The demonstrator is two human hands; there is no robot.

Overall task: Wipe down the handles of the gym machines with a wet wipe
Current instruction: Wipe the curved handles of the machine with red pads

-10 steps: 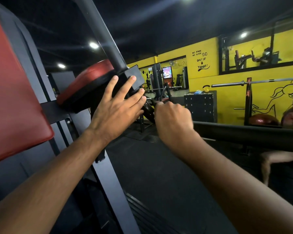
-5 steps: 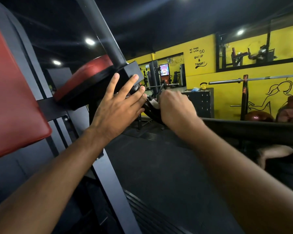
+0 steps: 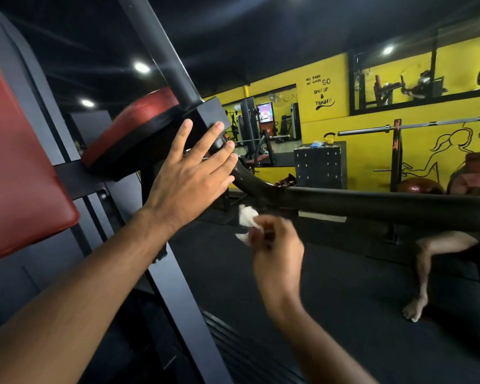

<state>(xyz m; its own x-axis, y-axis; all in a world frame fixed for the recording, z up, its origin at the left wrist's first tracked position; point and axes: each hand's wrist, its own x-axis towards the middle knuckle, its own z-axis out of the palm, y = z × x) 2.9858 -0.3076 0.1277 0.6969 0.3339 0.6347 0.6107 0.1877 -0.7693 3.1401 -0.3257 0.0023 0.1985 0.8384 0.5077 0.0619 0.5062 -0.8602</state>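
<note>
The wipe (image 3: pixel 247 220) is pinched in the right hand (image 3: pixel 277 253) just below the black handle (image 3: pixel 372 203), whose long axis runs from mid-frame to the right edge, while the left hand (image 3: pixel 189 178) is pressed, fingers spread, on the bracket (image 3: pixel 205 110) above.

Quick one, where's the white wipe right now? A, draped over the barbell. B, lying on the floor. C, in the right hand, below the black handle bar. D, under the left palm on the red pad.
C: the right hand pinches the white wipe just below the black handle bar; the left hand lies open against the black bracket.
</note>
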